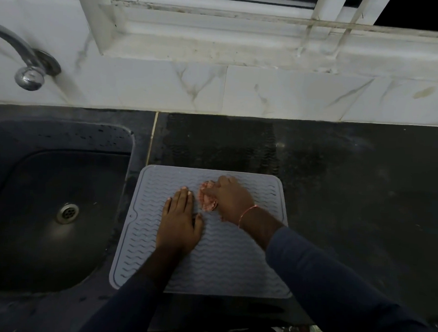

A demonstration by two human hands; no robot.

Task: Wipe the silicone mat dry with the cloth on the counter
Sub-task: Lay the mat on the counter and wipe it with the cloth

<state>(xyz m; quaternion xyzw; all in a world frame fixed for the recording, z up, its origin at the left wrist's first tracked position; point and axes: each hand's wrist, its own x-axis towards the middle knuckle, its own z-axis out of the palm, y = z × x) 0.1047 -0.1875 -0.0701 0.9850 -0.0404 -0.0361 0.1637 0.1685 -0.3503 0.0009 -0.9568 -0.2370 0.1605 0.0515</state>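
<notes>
We were mid-wipe: our right hand (230, 198) gripped the bunched pink cloth (207, 196) against the grey silicone mat (233, 255) at lower centre of the frame, our left hand (179, 223) lay flat pinning it, and we judged the strokes should next cover its lower half.

Marble-look wall tiles (267, 92), white window frame (220, 26), seemingly dim light

On a grey silicone mat (233, 255) beside the sink (58, 208), the left hand (180, 224) presses flat; the right hand (230, 199) clutches a pink cloth (206, 198).
</notes>
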